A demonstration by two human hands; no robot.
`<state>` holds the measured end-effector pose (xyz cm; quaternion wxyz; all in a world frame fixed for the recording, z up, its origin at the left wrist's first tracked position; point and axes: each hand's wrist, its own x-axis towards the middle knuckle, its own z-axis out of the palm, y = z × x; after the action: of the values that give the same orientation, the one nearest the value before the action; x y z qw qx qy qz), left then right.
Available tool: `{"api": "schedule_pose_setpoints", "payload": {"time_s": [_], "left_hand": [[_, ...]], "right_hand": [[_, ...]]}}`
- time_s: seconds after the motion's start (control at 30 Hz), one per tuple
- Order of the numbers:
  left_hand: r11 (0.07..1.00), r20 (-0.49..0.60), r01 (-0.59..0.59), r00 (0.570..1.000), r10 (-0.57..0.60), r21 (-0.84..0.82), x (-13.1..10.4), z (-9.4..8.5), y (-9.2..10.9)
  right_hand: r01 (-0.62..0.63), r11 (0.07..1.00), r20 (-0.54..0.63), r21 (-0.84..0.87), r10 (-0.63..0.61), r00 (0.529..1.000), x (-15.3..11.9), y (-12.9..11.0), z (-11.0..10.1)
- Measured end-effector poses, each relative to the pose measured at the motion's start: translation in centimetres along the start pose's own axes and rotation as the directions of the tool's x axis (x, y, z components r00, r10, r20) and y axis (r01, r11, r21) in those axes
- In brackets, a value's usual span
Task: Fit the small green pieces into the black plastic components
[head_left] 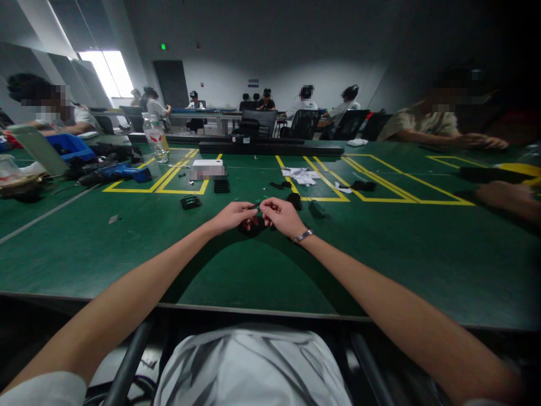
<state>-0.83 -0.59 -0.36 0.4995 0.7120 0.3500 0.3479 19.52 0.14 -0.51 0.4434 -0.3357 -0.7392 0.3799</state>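
Note:
Over the green table [236, 270], my left hand [236, 217] and my right hand [281, 215] meet fingertip to fingertip. The left hand is closed in a pinch on a small dark piece that its fingers mostly cover. My right thumb and fingers pinch at the same spot; what they hold is too small to name. Tiny green bits lie just beyond the fingertips. Close by on the right are a black slotted block [294, 201] and a dark green translucent piece [316, 209]. A black slotted holder with green parts [190, 202] sits left of my hands.
Further back are a white box [207, 169], a black slotted block [221, 186], crumpled white papers [302, 176] and a plastic bottle [156, 141]. A blue power tool [122, 173] and blue bin [70, 146] stand left. Another person's hand [509, 200] rests at the right.

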Motion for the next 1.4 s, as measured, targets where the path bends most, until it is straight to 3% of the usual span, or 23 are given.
{"api": "schedule_pose_setpoints", "payload": {"time_s": [0.47,0.77,0.97,1.4], "left_hand": [[1.0,0.006,-0.004,1.0,0.004,-0.005,0.1,-0.1,0.0],[1.0,0.0,0.003,1.0,-0.003,-0.026,0.3,0.1,-0.1],[0.999,0.008,0.006,1.0,-0.006,-0.038,0.3,0.0,-0.3],[1.0,0.041,0.019,0.999,-0.018,-0.014,0.2,-0.1,0.7]], "right_hand": [[0.005,1.0,0.015,0.002,-0.005,1.0,0.0,-0.4,0.0],[0.011,0.998,-0.136,-0.061,-0.019,0.99,0.7,0.8,-0.2],[-0.01,0.997,-0.015,-0.082,0.009,1.0,0.5,0.4,-0.2],[-0.047,0.998,0.099,-0.043,0.051,0.994,0.3,-0.5,-0.6]]}}
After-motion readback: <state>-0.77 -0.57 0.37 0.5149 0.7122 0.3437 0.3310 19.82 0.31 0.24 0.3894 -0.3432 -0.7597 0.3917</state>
